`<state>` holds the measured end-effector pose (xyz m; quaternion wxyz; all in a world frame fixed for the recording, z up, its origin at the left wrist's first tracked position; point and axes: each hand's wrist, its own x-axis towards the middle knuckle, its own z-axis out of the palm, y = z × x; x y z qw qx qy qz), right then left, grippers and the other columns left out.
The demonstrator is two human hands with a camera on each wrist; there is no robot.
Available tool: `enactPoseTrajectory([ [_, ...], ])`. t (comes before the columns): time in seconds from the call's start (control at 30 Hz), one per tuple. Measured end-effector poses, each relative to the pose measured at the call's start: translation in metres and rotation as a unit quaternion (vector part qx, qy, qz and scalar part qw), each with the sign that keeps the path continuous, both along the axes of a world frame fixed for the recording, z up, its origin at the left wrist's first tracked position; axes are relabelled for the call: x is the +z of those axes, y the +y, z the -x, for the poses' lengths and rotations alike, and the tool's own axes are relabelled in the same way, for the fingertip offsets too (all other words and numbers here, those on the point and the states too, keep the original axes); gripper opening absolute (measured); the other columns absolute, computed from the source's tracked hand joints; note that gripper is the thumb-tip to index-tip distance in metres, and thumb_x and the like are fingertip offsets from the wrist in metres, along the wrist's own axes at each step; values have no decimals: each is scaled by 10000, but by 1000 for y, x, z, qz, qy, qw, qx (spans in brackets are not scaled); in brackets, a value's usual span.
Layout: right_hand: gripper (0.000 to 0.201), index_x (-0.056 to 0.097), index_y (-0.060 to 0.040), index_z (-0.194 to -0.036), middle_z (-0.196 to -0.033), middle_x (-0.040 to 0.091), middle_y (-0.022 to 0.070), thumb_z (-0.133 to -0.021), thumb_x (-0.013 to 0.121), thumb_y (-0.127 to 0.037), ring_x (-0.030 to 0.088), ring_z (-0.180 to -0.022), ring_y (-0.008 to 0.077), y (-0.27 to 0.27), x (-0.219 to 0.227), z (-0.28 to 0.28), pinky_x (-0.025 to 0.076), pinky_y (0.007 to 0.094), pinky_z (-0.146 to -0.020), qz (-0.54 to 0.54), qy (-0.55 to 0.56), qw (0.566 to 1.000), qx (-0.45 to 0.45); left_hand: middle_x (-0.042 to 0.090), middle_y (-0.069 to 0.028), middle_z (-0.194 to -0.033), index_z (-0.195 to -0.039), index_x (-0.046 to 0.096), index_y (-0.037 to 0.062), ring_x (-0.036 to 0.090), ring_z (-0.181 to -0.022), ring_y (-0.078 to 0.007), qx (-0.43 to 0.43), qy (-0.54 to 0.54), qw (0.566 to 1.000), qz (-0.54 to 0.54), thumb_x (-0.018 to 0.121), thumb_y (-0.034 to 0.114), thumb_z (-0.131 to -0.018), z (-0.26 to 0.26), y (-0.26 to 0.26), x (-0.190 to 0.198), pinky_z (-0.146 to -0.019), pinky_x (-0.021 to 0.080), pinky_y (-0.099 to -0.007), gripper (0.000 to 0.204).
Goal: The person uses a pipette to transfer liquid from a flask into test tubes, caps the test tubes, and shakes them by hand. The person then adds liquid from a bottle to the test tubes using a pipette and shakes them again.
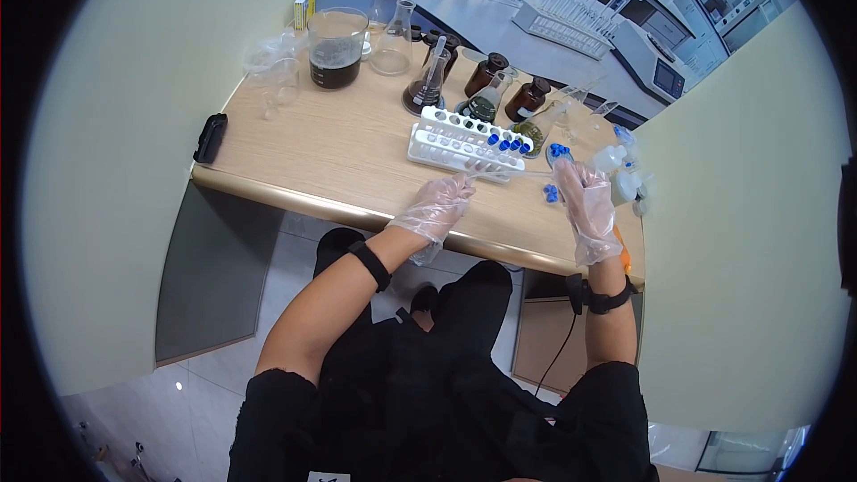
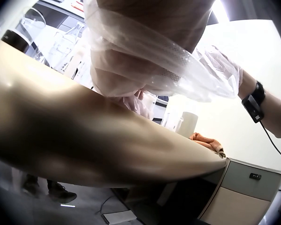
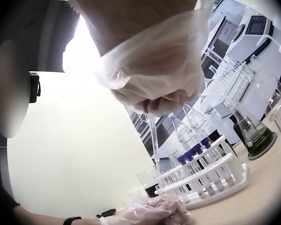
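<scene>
A white test tube rack (image 1: 464, 147) stands mid-table, with several blue-capped tubes (image 1: 504, 143) at its right end. Pinkish liquid shows low in some tubes (image 3: 210, 187). Close before the rack, my gloved left hand (image 1: 436, 205) curls its fingers around a slender clear tube; I cannot tell its exact kind. To the right, my gloved right hand (image 1: 585, 201) pinches a clear dropper (image 3: 154, 140), whose thin stem points toward the left hand. In the left wrist view, the left glove (image 2: 136, 51) hides what its fingers hold.
Flasks of dark liquid (image 1: 424, 89), brown bottles (image 1: 527, 100) and a beaker (image 1: 335, 54) line the back. Loose blue caps (image 1: 551, 193) lie near the right hand, with more on a dish (image 1: 560, 151). White plastic bottles (image 1: 625, 184) stand at the right; a black object (image 1: 211, 138) lies far left.
</scene>
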<state>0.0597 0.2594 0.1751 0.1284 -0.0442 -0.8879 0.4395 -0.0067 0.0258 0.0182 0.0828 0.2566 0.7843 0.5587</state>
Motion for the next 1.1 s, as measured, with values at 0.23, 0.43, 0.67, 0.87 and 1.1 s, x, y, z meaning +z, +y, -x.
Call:
enactPoseTrajectory([
  [0.23, 497, 555, -30, -696, -613, 414, 9, -1031, 688, -373, 368, -601, 118, -6, 6, -1, 345, 337, -560, -22, 2, 1000, 2, 721, -191, -908, -1105, 646, 24, 721, -799, -297, 18, 36, 999, 8, 590, 216, -1056, 2, 4, -9, -733, 563, -405, 206],
  [0.43, 473, 538, -38, -700, -634, 410, -8, -1028, 684, -346, 370, -619, 97, 0, -1, 0, 328, 329, -553, -8, -8, 1000, 0, 723, -199, -939, -1127, 641, 19, 723, -812, -297, 10, 23, 998, -49, 601, 199, -1044, -1, 2, -9, -744, 571, -395, 202],
  [0.67, 384, 594, -56, -796, -695, 428, -49, -1007, 719, -352, 350, -632, 71, -15, 14, -11, 311, 298, -551, 20, -30, 999, -31, 711, -187, -916, -1116, 633, 22, 707, -804, -290, 3, -24, 999, -45, 611, 184, -1037, 2, 3, -9, -749, 555, -384, 182],
  [0.87, 329, 640, -54, -870, -721, 454, -49, -1000, 730, -343, 376, -652, 60, -18, 14, -13, 318, 276, -561, 7, -6, 1000, -12, 712, -182, -912, -1125, 636, 44, 710, -830, -289, 11, 6, 1000, 20, 597, 191, -1050, 2, 3, -7, -757, 544, -401, 170],
  [1.1, 268, 648, -44, -890, -750, 491, -55, -1018, 702, -274, 410, -673, 53, -13, 9, -16, 344, 268, -578, 0, 14, 1000, 21, 727, -182, -947, -1167, 638, 47, 719, -871, -290, 12, 23, 1000, 6, 591, 186, -1048, 2, 4, -11, -774, 560, -397, 189],
])
